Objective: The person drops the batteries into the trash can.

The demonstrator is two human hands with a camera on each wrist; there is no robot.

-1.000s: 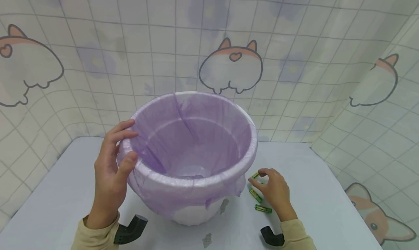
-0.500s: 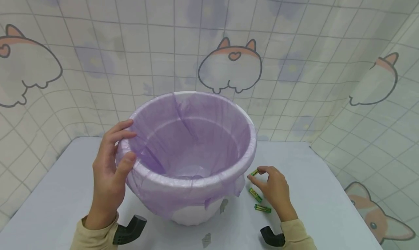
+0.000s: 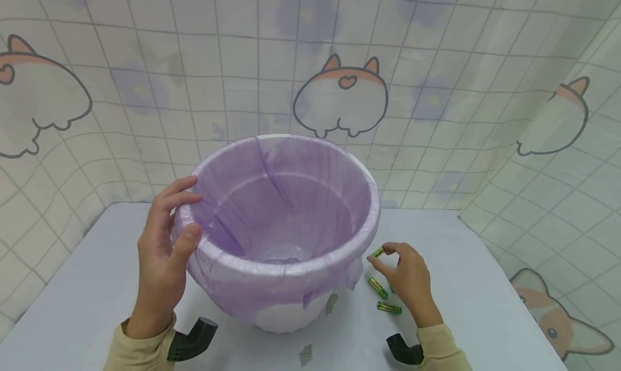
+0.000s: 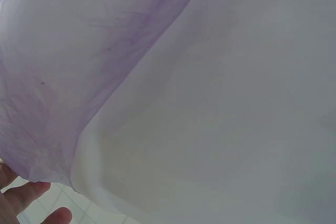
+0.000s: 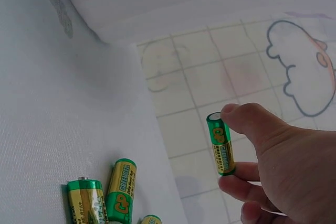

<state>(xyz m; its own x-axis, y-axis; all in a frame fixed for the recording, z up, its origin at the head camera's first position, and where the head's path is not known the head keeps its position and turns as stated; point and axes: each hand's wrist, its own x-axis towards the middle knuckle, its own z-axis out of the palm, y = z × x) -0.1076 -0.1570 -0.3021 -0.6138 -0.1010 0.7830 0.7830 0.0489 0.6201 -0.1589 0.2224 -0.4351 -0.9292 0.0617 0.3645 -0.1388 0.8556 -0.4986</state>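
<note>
A white bin lined with a translucent purple bag [image 3: 286,271] stands on the table, its mouth facing up. My left hand [image 3: 162,258] grips the bin's left rim, fingertips and thumb over the edge; in the left wrist view its fingers [image 4: 23,195] show beside the bag. To the right of the bin, my right hand [image 3: 409,276] pinches a green and gold battery [image 5: 220,142] by its ends between thumb and fingers, held above the table. Below that hand lie more such batteries: one slanted [image 3: 378,288], one nearly level [image 3: 389,307], and another partly hidden behind the hand.
The white tabletop [image 3: 485,306] reaches back to a tile-patterned curtain [image 3: 233,80] with cartoon corgis. Two grey patches [image 3: 306,355] mark the table in front of the bin. Black curved pieces [image 3: 193,339] sit at both wrists.
My right hand has risen slightly with the pinched battery, and part of another battery has come into sight under it. The left hand keeps its hold on the rim.
</note>
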